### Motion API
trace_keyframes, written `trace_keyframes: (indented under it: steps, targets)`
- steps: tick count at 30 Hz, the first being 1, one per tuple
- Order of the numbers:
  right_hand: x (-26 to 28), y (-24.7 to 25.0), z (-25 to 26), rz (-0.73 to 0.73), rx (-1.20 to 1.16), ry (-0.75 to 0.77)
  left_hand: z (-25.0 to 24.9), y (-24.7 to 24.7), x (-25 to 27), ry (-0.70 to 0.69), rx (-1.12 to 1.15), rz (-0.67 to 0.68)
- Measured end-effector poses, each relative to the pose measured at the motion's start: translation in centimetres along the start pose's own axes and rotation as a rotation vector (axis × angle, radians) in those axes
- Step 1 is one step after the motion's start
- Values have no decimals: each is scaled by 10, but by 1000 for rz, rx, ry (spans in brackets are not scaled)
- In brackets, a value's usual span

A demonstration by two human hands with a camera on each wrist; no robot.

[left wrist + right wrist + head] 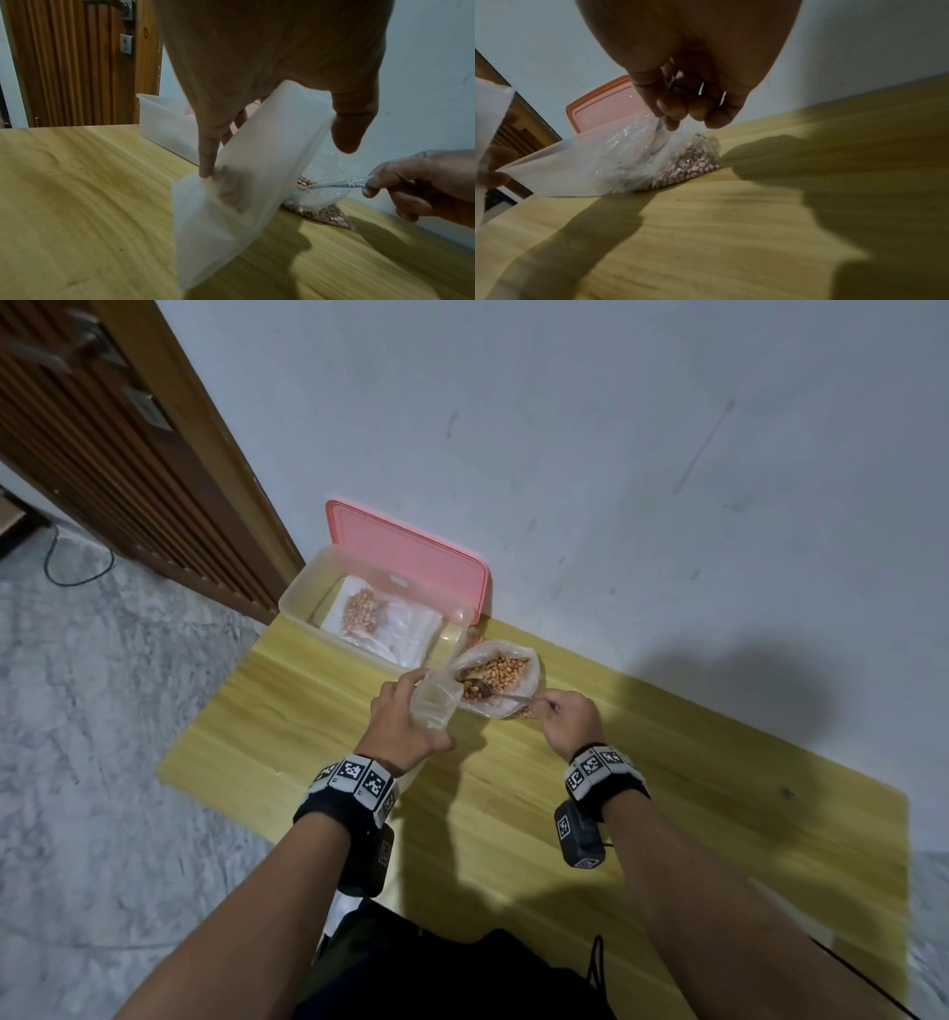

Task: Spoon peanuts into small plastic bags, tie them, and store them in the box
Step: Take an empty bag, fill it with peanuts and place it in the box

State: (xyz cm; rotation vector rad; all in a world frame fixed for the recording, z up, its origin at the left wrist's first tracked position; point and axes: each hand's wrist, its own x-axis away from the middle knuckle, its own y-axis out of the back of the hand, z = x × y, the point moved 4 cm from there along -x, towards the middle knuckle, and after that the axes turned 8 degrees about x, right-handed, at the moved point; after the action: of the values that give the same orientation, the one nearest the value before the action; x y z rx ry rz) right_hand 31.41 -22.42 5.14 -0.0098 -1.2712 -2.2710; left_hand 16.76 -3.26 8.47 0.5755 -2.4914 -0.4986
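Note:
My left hand (pixel 405 726) (pixel 270 101) holds a small clear plastic bag (pixel 435 703) (pixel 231 203) open, fingers inside its mouth and thumb outside. Just right of it lies a large plastic bag of peanuts (pixel 495 677) (pixel 687 164) (pixel 323 213) with its mouth open. My right hand (pixel 567 724) (pixel 693 91) pinches the handle of a metal spoon (pixel 500 694) (pixel 339 183) (pixel 659 134); its bowl is down among the peanuts in the large bag. Behind stands a clear plastic box (pixel 308 588) (pixel 164 121) with one filled peanut bag (pixel 367 608) lying inside.
The pink lid (pixel 411 552) (pixel 605 103) leans on the wall behind the box. All of this sits on a yellow wooden board (pixel 565 814) laid on a grey marble floor (pixel 102 711). A brown door (pixel 128 454) stands at the left.

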Motion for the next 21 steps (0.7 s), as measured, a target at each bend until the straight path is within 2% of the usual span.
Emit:
trace_keyframes:
  steps: [3, 8, 10, 14, 21]
  targets:
    - [4, -3, -4, 26, -63, -37, -1, -3, 0, 1, 15, 1]
    - [7, -13, 0, 221, -383, -344, 0, -7, 2, 8, 13, 17]
    - [7, -17, 2, 247, -534, -405, 1, -6, 2, 10, 19, 7]
    - [5, -21, -8, 212, -675, -447, 1, -1, 4, 10, 27, -10]
    - [-1, -5, -33, 203, -688, -430, -1, -1, 7, 3, 9, -1]
